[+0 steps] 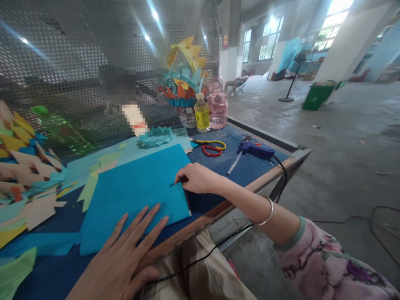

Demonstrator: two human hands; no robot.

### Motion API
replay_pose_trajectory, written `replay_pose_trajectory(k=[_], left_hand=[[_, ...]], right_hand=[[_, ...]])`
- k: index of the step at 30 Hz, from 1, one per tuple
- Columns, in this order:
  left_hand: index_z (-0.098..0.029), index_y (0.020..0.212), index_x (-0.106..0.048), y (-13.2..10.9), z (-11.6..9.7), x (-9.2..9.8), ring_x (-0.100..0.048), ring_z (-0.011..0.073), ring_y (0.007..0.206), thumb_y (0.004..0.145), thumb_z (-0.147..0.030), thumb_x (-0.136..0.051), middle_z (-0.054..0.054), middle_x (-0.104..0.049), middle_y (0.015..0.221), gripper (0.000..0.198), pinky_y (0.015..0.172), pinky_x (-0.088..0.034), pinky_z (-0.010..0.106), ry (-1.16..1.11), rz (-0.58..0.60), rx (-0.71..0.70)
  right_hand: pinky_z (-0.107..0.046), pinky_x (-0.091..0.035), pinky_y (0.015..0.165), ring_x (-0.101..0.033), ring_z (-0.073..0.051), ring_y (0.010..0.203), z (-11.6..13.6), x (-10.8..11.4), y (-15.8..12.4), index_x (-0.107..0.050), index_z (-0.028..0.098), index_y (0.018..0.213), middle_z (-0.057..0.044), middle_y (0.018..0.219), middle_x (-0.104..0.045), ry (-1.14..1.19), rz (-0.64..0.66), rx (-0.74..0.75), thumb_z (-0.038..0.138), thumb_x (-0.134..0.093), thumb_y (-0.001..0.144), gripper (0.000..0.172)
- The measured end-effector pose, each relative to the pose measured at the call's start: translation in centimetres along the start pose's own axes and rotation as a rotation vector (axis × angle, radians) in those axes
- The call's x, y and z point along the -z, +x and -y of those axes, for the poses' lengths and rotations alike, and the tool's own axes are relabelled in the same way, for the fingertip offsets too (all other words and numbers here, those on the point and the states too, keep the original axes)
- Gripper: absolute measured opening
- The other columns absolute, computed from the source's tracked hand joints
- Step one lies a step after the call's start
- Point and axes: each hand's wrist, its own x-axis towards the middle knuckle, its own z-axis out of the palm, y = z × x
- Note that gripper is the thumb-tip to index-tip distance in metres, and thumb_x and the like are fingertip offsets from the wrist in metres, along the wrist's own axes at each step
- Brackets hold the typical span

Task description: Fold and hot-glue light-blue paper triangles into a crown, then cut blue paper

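Observation:
A large blue paper sheet (pixel 134 191) lies flat on the dark blue table (pixel 250 166). My left hand (pixel 125 258) rests palm down on the sheet's near edge, fingers spread and stretched out. My right hand (pixel 195 178) is at the sheet's right edge, fingers curled in a pinch on the paper's border. A silver bangle (pixel 267 212) sits on my right wrist.
Red and yellow scissors (pixel 211 146) and a blue glue gun (pixel 254 148) with a black cord lie behind the sheet. A yellow bottle (pixel 202 112), a pink jar (pixel 218 108) and a folded paper ornament (pixel 184 75) stand at the back. Cut paper pieces (pixel 28 175) pile at the left.

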Motion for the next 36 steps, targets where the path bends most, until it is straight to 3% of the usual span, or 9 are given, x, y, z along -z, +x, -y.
replay_pose_trajectory(k=[25, 36], left_hand=[[-0.022, 0.150, -0.016, 0.7, -0.2, 0.5, -0.026, 0.0279, 0.139, 0.088, -0.060, -0.041, 0.005, -0.033, 0.150, 0.077, 0.113, -0.013, 0.044, -0.043, -0.003, -0.006], [-0.020, 0.149, -0.017, 1.2, -0.2, 1.3, -0.031, 0.0263, 0.136, 0.087, -0.062, -0.043, 0.006, -0.034, 0.149, 0.080, 0.113, -0.012, 0.042, 0.007, 0.010, -0.065]], right_hand=[[-0.022, -0.040, 0.060, -0.062, -0.017, 0.075, -0.7, -0.3, 0.0, -0.073, 0.019, 0.093, -0.003, 0.084, -0.072, 0.046, -0.009, 0.067, 0.008, -0.053, 0.070, 0.032], [-0.021, -0.038, 0.058, -0.063, -0.015, 0.073, -0.6, -0.5, -0.1, -0.074, 0.019, 0.093, -0.002, 0.082, -0.072, 0.061, -0.039, 0.071, 0.010, -0.054, 0.074, 0.029]])
